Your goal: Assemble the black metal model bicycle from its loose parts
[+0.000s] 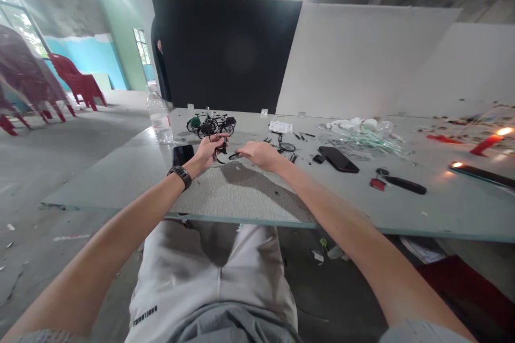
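My left hand [210, 150], with a dark watch on the wrist, is closed on a small black model bicycle part [220, 153] with a curved end; its exact kind is unclear. Close to its right, my right hand [259, 154] pinches a thin dark piece [234, 156], too small to name. The two pieces look near each other, and I cannot tell whether they touch. Assembled miniature bicycles [211, 122], one with green bags, stand just behind my left hand. Beyond my right hand lies a partly built miniature bicycle [285, 146] with a wheel, among small black parts [293, 158].
A water bottle [159, 117] and a dark phone [183, 155] are on the left. Rightward lie a paper sheet [280, 127], a black phone [338, 159], a black-handled tool [404, 184] and clear plastic wrapping [368, 136]. A black panel [225, 53] stands behind the table [132, 182].
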Demonstrator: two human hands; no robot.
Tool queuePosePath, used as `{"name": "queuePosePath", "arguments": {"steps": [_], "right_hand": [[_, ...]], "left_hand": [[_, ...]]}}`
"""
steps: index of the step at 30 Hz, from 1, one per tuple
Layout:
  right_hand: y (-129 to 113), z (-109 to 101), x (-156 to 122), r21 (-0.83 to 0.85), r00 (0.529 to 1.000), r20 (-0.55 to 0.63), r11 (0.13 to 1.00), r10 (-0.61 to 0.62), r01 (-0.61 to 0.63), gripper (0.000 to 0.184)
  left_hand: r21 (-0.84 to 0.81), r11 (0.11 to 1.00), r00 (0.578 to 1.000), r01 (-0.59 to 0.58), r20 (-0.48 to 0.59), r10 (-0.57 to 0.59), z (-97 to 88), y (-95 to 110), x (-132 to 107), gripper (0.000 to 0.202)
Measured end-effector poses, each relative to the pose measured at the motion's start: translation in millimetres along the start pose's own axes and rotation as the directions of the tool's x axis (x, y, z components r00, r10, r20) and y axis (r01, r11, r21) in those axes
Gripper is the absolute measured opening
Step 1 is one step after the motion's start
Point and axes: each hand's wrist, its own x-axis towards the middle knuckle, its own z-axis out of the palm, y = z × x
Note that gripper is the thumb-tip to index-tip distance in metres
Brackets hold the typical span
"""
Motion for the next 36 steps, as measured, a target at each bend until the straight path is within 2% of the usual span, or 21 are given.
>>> {"name": "queuePosePath", "arguments": {"steps": [3, 5, 8, 13, 16, 18, 20, 23, 28, 32, 36], "right_hand": [[-7.3, 4.0, 2.0, -0.152, 0.989, 0.082, 0.979, -0.127, 0.138, 0.030], [-10.6, 5.5, 2.2, -0.166, 0.977, 0.124, 0.968, -0.171, 0.190, 0.029], [-15.7, 5.6, 1.6, -0.119, 0.973, 0.139, 0.972, -0.185, 0.202, 0.031], [-11.4, -0.2, 2.3, -0.047, 0.990, 0.109, 0.995, -0.087, 0.092, 0.042], [10.6, -9.1, -2.6, -0.004, 0.993, 0.021, 0.993, 0.115, -0.115, 0.043], [31.5, -16.8, -12.2, 0.022, 0.941, 0.003, 0.940, 0.340, -0.340, 0.040], [53.6, -25.2, -26.6, -0.002, 0.852, 0.053, 0.853, 0.521, -0.522, 0.038], [82.0, -38.3, -51.5, -0.082, 0.749, 0.139, 0.761, 0.648, -0.643, 0.029], [101.6, -57.4, -75.7, -0.056, 0.675, 0.292, 0.717, 0.678, -0.695, 0.021], [97.1, -62.0, -76.1, -0.015, 0.654, 0.351, 0.703, 0.670, -0.711, 0.018], [96.1, -62.1, -76.6, -0.006, 0.654, 0.389, 0.712, 0.649, -0.703, 0.017]], "left_hand": [[-0.053, 0.999, 0.998, -0.001, -0.069, -0.003, -0.2, 1.5, 1.5, 0.012], [-0.076, 0.997, 0.996, 0.009, -0.090, -0.016, -0.3, 2.2, 1.9, 0.012], [-0.083, 0.996, 0.997, 0.026, -0.066, -0.031, -0.5, 1.6, 1.7, 0.014], [-0.039, 0.998, 0.998, 0.056, -0.028, -0.057, -2.7, -0.8, 0.5, 0.014], [-0.018, 0.996, 0.996, 0.086, -0.031, -0.087, -3.5, -0.3, -1.5, 0.014], [-0.006, 0.995, 0.994, 0.103, -0.034, -0.103, -3.3, 0.6, -2.8, 0.014], [-0.002, 0.994, 0.993, 0.111, -0.043, -0.111, -2.8, 1.4, -3.2, 0.013], [-0.020, 0.994, 0.992, 0.108, -0.061, -0.109, -3.1, 1.4, -2.2, 0.012], [-0.004, 0.993, 0.993, 0.116, -0.024, -0.116, -7.8, -1.5, 0.5, 0.015], [0.006, 0.994, 0.994, 0.111, -0.022, -0.111, -9.8, -2.6, 0.8, 0.015], [0.001, 0.994, 0.994, 0.108, -0.023, -0.108, -8.2, -1.7, 0.4, 0.015]]}}
